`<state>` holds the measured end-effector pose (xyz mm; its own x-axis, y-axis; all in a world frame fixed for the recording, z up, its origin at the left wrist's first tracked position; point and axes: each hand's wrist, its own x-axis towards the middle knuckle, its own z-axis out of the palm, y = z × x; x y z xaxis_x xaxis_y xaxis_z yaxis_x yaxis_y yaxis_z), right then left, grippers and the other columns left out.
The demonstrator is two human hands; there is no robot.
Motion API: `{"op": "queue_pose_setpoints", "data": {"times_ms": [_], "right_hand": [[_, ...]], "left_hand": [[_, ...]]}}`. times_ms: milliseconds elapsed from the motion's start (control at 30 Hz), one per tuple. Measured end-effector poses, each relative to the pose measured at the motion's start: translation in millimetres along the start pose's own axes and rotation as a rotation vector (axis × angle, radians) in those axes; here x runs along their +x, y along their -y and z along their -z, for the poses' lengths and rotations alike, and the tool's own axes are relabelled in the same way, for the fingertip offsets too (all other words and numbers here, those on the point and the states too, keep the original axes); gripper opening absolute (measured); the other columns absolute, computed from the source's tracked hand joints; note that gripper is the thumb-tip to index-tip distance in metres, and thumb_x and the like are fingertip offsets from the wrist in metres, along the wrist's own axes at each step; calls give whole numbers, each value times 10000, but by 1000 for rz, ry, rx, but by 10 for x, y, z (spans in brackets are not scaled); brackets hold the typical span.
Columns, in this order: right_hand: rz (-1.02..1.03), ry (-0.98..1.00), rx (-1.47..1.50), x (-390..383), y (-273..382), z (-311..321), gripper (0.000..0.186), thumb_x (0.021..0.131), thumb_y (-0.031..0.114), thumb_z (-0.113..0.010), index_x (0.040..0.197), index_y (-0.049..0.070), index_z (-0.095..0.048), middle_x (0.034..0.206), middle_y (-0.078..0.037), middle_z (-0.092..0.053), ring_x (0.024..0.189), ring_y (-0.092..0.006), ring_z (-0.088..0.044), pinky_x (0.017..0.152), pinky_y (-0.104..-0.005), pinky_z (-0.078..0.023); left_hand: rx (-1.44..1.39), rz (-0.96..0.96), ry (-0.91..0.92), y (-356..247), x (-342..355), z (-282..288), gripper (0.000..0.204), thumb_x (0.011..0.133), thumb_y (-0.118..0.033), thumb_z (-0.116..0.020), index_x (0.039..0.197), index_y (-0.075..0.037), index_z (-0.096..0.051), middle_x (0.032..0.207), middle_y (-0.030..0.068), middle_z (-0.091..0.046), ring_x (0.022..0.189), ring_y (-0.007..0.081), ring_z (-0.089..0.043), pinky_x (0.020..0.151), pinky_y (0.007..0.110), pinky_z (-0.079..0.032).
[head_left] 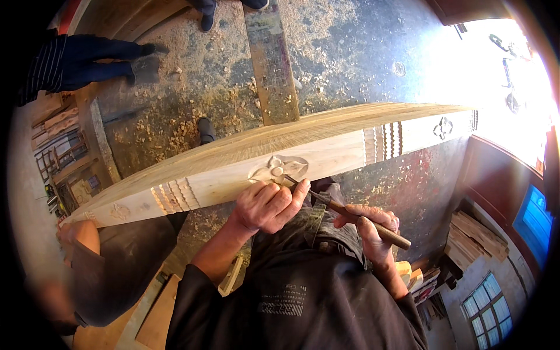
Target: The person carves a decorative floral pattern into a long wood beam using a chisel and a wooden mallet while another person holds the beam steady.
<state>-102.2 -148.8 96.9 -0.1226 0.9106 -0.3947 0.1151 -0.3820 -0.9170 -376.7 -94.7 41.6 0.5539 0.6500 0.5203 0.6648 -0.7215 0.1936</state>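
A long pale wooden beam (pixel 335 156) lies across in front of me, its near face carved. My left hand (pixel 265 205) rests against this face, fingers curled, with thumb and forefinger closed on the blade of a carving chisel near its tip. The chisel (pixel 398 238) has a brown wooden handle, and my right hand (pixel 376 226) is wrapped around that handle. Its tip meets a raised flower carving (pixel 280 169) with a round centre and broad petals. Bands of wavy grooves (pixel 383 142) cross the face to the right, with more bands to the left.
At the left, a person in a dark shirt (pixel 131 262) has a hand by the beam's far end. Another in a striped top (pixel 52 61) stands at upper left. Wood chips (pixel 175 111) litter the floor under a plank (pixel 271 64). Stacked boards (pixel 475 233) stand at right.
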Motion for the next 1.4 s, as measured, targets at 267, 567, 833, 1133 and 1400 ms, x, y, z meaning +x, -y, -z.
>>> {"op": "queue_pose_setpoints", "data": {"times_ms": [267, 567, 833, 1133, 1400], "right_hand": [[7, -10, 34, 1, -63, -36, 331, 998, 90, -577, 1215, -51, -783, 917, -247, -820, 859, -314, -825, 857, -426, -662], [19, -92, 185, -16, -182, -176, 297, 990, 77, -634, 1224, 28, -810, 912, -118, -846, 857, -199, -826, 827, -314, -640], [186, 4, -37, -105, 13, -64, 336, 960, 113, -605, 1195, -38, -793, 845, -201, -818, 782, -264, -822, 765, -361, -659], [219, -75, -107, -131, 61, -184, 370, 939, 132, -578, 1184, -57, -781, 845, -192, -823, 781, -249, -823, 744, -337, -649], [188, -69, -163, -147, 61, -183, 363, 943, 134, -571, 1178, -40, -787, 862, -174, -832, 778, -224, -823, 729, -312, -636]], "left_hand": [[-2, -1, 16, -6, -3, 3, 232, 897, -100, -772, 1119, -87, -838, 749, -32, -439, 609, 86, -498, 563, 245, -436], [-9, -9, 22, 7, -40, -14, 245, 907, -83, -765, 1144, -82, -828, 757, -25, -453, 608, 90, -506, 564, 250, -442], [-66, -87, -36, 23, -68, -5, 281, 907, -111, -766, 1183, -81, -810, 763, -18, -482, 615, 124, -514, 583, 269, -466], [-39, -85, -24, 37, -83, -10, 297, 902, -119, -740, 1184, -64, -813, 764, -9, -479, 628, 121, -519, 600, 272, -485], [-35, -73, -38, 42, -65, -14, 287, 889, -103, -743, 1161, -53, -819, 762, -9, -472, 624, 118, -519, 592, 269, -479]]}}
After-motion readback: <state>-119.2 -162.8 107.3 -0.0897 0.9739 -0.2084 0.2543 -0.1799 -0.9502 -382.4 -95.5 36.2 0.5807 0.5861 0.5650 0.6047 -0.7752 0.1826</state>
